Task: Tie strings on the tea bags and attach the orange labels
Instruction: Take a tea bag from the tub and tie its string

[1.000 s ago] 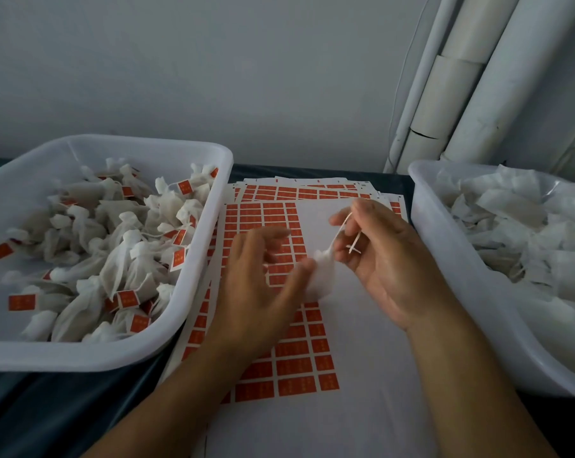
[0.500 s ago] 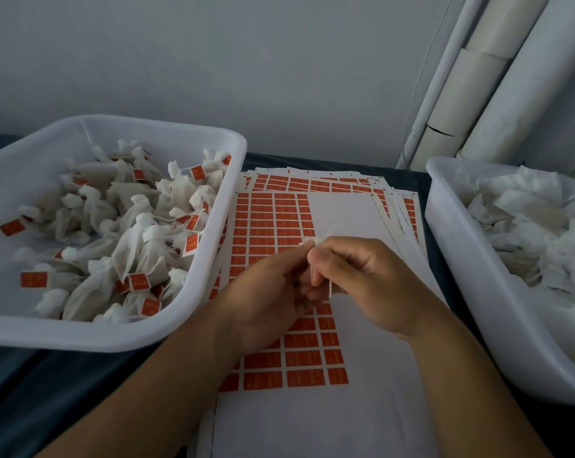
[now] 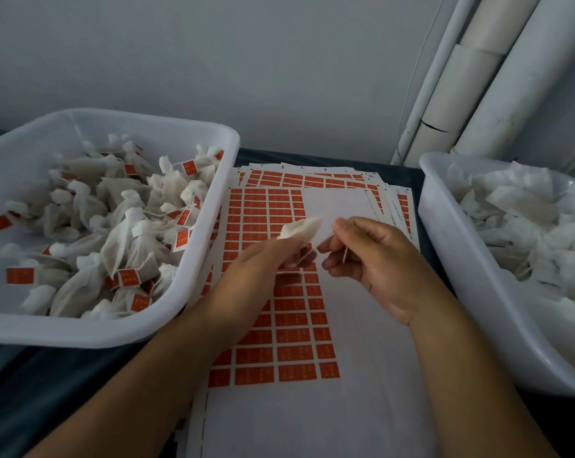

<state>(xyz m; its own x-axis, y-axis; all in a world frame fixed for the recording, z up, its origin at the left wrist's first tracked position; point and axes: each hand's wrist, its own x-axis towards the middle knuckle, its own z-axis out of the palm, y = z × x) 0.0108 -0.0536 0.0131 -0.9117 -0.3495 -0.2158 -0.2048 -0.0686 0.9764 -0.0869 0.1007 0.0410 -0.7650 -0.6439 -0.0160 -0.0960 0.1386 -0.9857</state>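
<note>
The white tea bag (image 3: 301, 228) sits pinched in the left hand (image 3: 263, 269), its fingers clamped on it. Just right, the right hand (image 3: 375, 262) fingers pinch its string (image 3: 345, 256). Beneath both lie orange label sheets (image 3: 279, 338); 2 white tubs (image 3: 167, 325) flank them.

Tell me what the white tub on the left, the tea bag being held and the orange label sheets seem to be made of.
White tub on the left: likely plastic, with a smooth, slightly glossy, translucent rounded rim.
Tea bag in the left hand: thin matte white filter paper or mesh, judging by its soft crumpled folds.
Orange label sheets: probably printed paper stickers on white backing, flat and matte, with blank areas where labels look peeled off.
</note>
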